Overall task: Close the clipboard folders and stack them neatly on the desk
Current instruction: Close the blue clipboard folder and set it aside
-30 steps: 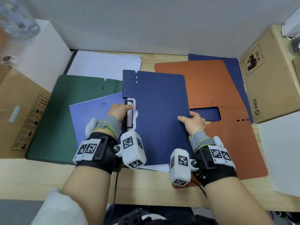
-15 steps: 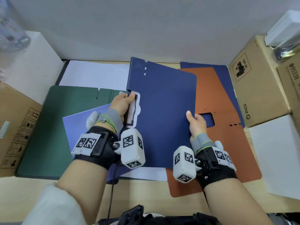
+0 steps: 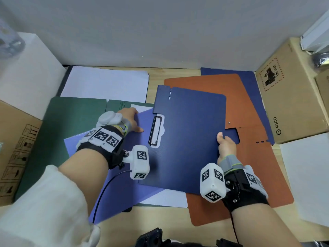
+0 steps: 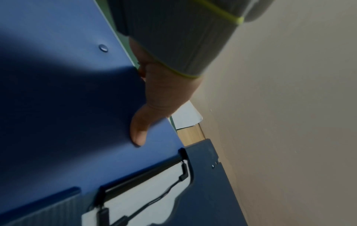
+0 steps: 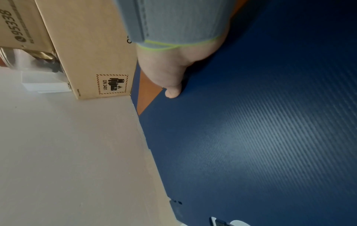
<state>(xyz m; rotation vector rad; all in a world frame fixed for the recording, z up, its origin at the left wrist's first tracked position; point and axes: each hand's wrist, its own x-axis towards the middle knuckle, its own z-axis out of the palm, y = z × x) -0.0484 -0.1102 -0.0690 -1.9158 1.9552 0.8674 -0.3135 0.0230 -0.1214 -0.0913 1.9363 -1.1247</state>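
Observation:
A dark blue clipboard folder (image 3: 188, 136) lies closed mid-desk, its black clip (image 3: 155, 131) showing through a cutout at its left edge. My right hand (image 3: 225, 143) grips its right edge, with the thumb (image 5: 172, 91) on the cover (image 5: 270, 122) and the fingers hidden beneath. My left hand (image 3: 130, 120) holds the top edge of a light blue folder (image 3: 124, 184) that lies partly under the dark one. The thumb (image 4: 139, 134) presses on that folder's face (image 4: 77, 107). An orange folder (image 3: 213, 82) lies open flat underneath on the right. A green folder (image 3: 71, 122) lies at the left.
Cardboard boxes stand at the right (image 3: 293, 95) and left (image 3: 14, 148). White paper sheets (image 3: 106, 84) lie at the back left, and another white sheet (image 3: 306, 175) lies at the right. A further dark blue folder (image 3: 252, 86) pokes out behind the orange one. The wall is close behind.
My left hand has let go of the clip and moved left onto the light blue folder's top edge. The dark blue folder has shifted right, with my right hand still gripping it.

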